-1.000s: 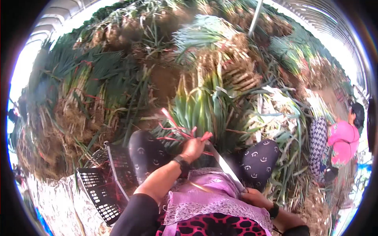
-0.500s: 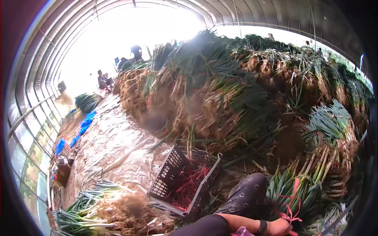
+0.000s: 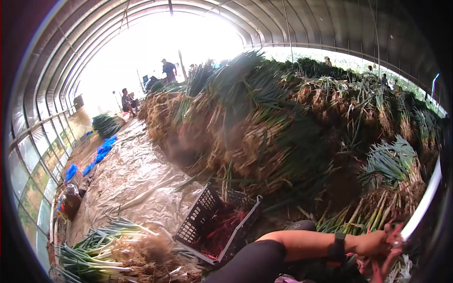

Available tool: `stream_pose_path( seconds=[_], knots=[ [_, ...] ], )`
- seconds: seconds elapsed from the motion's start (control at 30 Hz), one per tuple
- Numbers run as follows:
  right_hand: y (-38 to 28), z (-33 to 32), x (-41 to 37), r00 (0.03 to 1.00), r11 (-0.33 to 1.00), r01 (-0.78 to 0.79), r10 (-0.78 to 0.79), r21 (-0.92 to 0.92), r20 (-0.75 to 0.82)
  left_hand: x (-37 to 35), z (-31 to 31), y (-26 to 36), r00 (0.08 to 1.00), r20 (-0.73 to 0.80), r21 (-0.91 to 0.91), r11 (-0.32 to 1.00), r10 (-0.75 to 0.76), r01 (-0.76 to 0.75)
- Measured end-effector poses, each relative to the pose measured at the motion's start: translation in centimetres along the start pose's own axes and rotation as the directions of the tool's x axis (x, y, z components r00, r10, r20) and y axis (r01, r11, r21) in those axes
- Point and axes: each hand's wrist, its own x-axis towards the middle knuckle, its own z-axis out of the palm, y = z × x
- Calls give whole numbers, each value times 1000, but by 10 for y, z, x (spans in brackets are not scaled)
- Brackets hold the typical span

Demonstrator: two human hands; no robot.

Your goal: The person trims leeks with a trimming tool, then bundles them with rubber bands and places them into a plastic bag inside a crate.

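Note:
My left hand [image 3: 372, 243], with a dark band on its wrist, reaches across to the lower right with its fingers closed. Red tie strips [image 3: 376, 272] run from those fingers and hang below them. Close against the fingertips is a reddish, blurred shape that may be part of my right hand; its fingers do not show clearly. Green onions [image 3: 375, 207] with pale stalks lie just behind the left hand. A bright white strip [image 3: 427, 198] slants down to the fingers from the right edge.
A dark plastic crate [image 3: 198, 217] holding red strips stands near my knee. Loose green onions [image 3: 94, 252] lie at lower left. Beyond the crate rises a big heap of bundles [image 3: 245, 127]; plastic sheeting [image 3: 141, 165] covers the ground beside it. People [image 3: 128, 101] are farther back.
My left hand has moved right and slightly up, drawing the red strips along. The bright white strip now shows at the right. The view has shifted a little.

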Motion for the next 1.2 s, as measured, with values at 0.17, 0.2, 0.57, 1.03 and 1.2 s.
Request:
stream_pose_path(
  seconds=[0.17,0.2,0.57,1.03,1.2],
  knots=[
    [49,21,-13,998,998,-60,59,15,35,2,11,-37,883,-463,-216,957,74,-194],
    [57,26,-15,997,998,-68,68,5,47,0,13,-39,832,-551,-241,940,71,-240],
    [39,40,25,950,880,-276,311,-386,31,-26,-38,-80,769,-630,-555,753,-104,-353],
    [-45,100,11,723,943,-332,267,-18,638,-63,-32,-104,963,-259,-272,951,74,-147],
    [-35,129,19,717,992,-105,122,-66,687,-102,-72,-76,858,-503,-537,816,-108,-212]
  ],
)
